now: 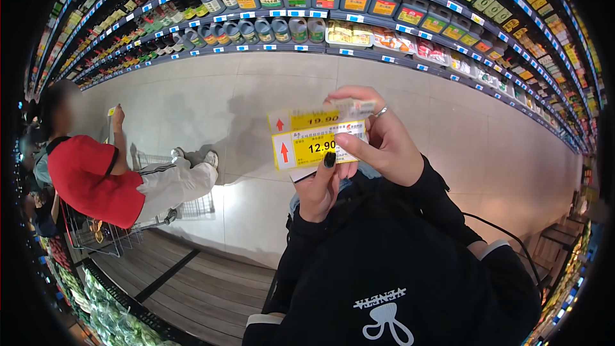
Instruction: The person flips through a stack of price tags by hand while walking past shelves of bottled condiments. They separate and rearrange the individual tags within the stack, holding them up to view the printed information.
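My left hand, with a dark-painted thumbnail, pinches the lower edge of a yellow-and-white price tag printed 12.90 with a red arrow. Its thumb lies over the front of the tag. My right hand reaches in from the right, thumb pressed on the right part of the same tag. Its raised fingers are at a second price tag marked 19.90, which is blurred and sticks up behind the first. A pale edge below the tags suggests more cards in the left hand, but how many is hidden.
A person in a red shirt stands at left by a wire shopping cart, holding a small yellow tag. Across the grey tiled floor, shelves carry jugs and bottles. Green vegetables lie in a display at lower left.
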Demonstrator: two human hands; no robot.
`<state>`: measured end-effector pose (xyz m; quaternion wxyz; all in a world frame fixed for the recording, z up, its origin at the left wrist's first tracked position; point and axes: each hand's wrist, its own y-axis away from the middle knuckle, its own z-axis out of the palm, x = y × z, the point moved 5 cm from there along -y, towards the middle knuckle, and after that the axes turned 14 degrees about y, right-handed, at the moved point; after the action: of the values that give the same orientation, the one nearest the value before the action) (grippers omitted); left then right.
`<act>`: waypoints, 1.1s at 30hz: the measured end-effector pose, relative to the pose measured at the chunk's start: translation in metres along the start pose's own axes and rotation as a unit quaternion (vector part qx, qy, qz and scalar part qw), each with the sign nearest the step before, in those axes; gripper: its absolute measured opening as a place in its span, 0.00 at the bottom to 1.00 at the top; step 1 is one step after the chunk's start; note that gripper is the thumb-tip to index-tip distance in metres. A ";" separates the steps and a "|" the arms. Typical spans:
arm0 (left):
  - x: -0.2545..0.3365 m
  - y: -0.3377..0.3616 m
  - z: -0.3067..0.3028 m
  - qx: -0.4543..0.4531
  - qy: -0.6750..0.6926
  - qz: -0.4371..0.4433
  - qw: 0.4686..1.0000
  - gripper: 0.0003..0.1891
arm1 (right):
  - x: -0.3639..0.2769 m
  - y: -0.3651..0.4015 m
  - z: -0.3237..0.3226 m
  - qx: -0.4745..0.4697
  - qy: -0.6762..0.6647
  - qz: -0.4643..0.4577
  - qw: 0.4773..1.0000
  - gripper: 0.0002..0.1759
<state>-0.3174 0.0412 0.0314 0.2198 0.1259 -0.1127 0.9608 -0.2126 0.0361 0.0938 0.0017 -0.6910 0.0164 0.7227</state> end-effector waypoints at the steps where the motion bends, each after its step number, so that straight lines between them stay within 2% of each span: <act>1: -0.002 -0.007 0.010 0.000 0.000 0.000 1.000 0.24 | -0.006 0.000 -0.003 0.000 0.000 0.000 1.000 0.23; 3: 0.003 -0.016 0.028 0.069 -0.025 0.104 0.992 0.21 | -0.012 0.001 -0.010 -0.041 0.184 0.095 0.978 0.29; 4: 0.003 -0.015 0.025 0.070 -0.025 0.104 0.992 0.21 | -0.009 -0.001 -0.010 -0.041 0.183 0.095 0.978 0.29; 5: 0.004 -0.014 0.019 0.086 -0.048 0.111 0.989 0.21 | -0.016 -0.004 -0.015 0.034 0.264 -0.019 0.964 0.31; 6: 0.006 -0.012 0.014 0.103 -0.070 0.118 0.985 0.22 | -0.024 -0.004 -0.018 0.109 0.339 -0.132 0.925 0.34; 7: 0.005 -0.007 0.010 0.143 -0.046 0.120 0.981 0.22 | -0.017 -0.007 -0.021 0.109 0.339 -0.132 0.925 0.34; 9: 0.003 -0.001 0.001 0.169 -0.032 0.112 0.979 0.23 | -0.027 -0.003 -0.024 0.135 0.371 -0.349 0.850 0.27; 10: 0.001 0.001 -0.006 0.194 -0.018 0.104 0.975 0.23 | -0.030 -0.003 -0.029 0.135 0.371 -0.349 0.850 0.27; 12: 0.001 0.001 -0.008 0.179 -0.033 0.095 0.979 0.27 | -0.036 -0.003 -0.020 -0.002 0.464 -0.337 0.819 0.21; 13: -0.001 0.002 -0.008 0.163 -0.048 0.084 0.982 0.30 | -0.037 -0.002 -0.020 -0.001 0.465 -0.336 0.819 0.21; 15: -0.001 0.002 -0.007 0.146 -0.054 0.085 0.984 0.30 | -0.033 -0.009 -0.021 -0.032 0.442 -0.247 0.862 0.17; 19: 0.001 0.000 -0.003 0.115 -0.065 0.080 0.988 0.29 | -0.035 -0.011 -0.024 -0.035 0.394 -0.219 0.892 0.15; 21: 0.001 -0.001 -0.001 0.125 -0.065 0.082 0.987 0.29 | -0.034 -0.013 -0.027 -0.012 0.380 -0.233 0.895 0.11; 28: -0.004 0.003 -0.002 0.160 -0.090 0.053 0.982 0.25 | -0.028 -0.017 -0.029 0.081 0.408 -0.245 0.876 0.08; 30: -0.004 0.003 0.001 0.159 -0.097 0.051 0.981 0.25 | -0.029 -0.016 -0.030 0.148 0.397 -0.246 0.872 0.07; 33: -0.004 0.005 0.001 0.158 -0.103 0.049 0.981 0.25 | -0.028 -0.014 -0.031 0.162 0.373 -0.247 0.879 0.06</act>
<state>-0.3162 0.0348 0.0306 0.1371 0.2515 0.0124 0.9580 -0.1805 0.0502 0.1201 0.2857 -0.8813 -0.0387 0.3745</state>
